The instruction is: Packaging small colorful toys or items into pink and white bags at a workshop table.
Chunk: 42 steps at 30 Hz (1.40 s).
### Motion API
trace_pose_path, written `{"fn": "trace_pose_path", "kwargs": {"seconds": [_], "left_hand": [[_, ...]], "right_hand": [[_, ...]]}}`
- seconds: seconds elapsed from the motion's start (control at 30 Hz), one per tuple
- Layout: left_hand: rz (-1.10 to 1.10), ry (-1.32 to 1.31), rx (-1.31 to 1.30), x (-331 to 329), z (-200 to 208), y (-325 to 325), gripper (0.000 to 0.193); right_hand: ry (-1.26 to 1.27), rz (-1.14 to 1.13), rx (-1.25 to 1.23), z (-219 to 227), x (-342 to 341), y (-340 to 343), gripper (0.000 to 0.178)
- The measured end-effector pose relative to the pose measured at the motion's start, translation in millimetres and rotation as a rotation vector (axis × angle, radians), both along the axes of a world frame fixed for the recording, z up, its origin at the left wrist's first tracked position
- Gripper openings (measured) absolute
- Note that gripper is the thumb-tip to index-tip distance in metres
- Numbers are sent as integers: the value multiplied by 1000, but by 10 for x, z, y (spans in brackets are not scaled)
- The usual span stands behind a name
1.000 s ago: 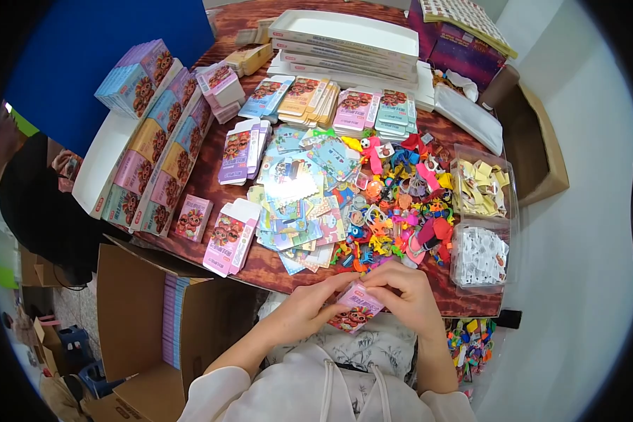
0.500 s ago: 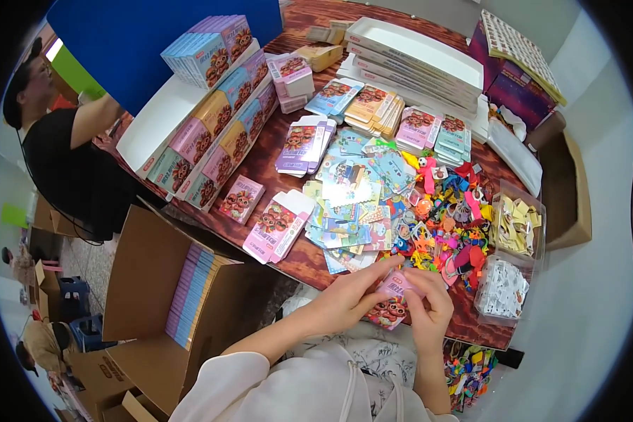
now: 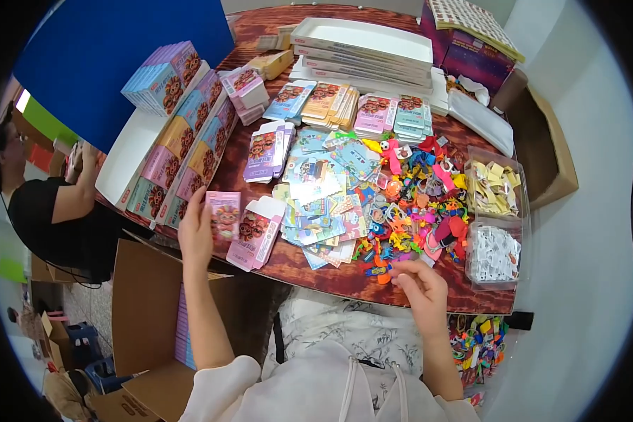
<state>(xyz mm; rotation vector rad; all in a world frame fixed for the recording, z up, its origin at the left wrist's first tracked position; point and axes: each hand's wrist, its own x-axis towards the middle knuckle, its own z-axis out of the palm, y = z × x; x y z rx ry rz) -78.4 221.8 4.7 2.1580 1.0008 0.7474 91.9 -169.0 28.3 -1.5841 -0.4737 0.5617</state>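
Note:
A small pink box [image 3: 224,215] with printed characters is at the fingers of my left hand [image 3: 195,232], which grips its left edge at the table's left front. Just right of it lies an unfilled pink carton [image 3: 257,235] with its flap up. My right hand [image 3: 423,285] is over the front edge of a heap of small colourful toys [image 3: 418,204], its fingers curled, thumb and fingertip apart. Beside those fingertips lies a little orange and blue toy [image 3: 381,271]. Overlapping printed cards [image 3: 320,204] cover the middle of the table, left of the toys.
Flat cartons [image 3: 323,102] lie in stacks behind the cards. Filled display trays [image 3: 179,144] stand at left, white trays [image 3: 362,42] at the back. Clear tubs [image 3: 496,253] hold small packets at right. An open cardboard box [image 3: 144,302] is at lower left; a co-worker [image 3: 49,211] stands beyond.
My hands have parted. The left has carried the pink box leftward to the table's left front; the right has moved to the toys' front edge. The view has shifted to the right.

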Motion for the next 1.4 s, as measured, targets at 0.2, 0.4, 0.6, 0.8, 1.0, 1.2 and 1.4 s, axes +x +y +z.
{"fn": "trace_pose_path", "kwargs": {"seconds": [0.2,0.4,0.6,0.8,1.0,1.2,1.4], "left_hand": [[87,423,235,51,-59,108,36],[-215,170,325,142,-68,-899,65],[-126,350,304,114,-299,-998,96],[-67,331,136,182,-249,-980,106],[-65,305,162,148,-307,-940,106],[-56,194,185,129,-228,-976,98],[-155,68,299,189,83,-1175,93]], "right_hand": [[-33,131,-84,-7,-110,137,19],[-187,150,-174,-34,-122,176,20],[-476,313,-225,-46,-164,266,18],[-557,325,-257,-134,-193,217,20],[-570,401,-319,-173,-243,232,20],[-622,437,-325,-214,-258,237,21],[-508,387,-315,-139,-239,247,19]]}}
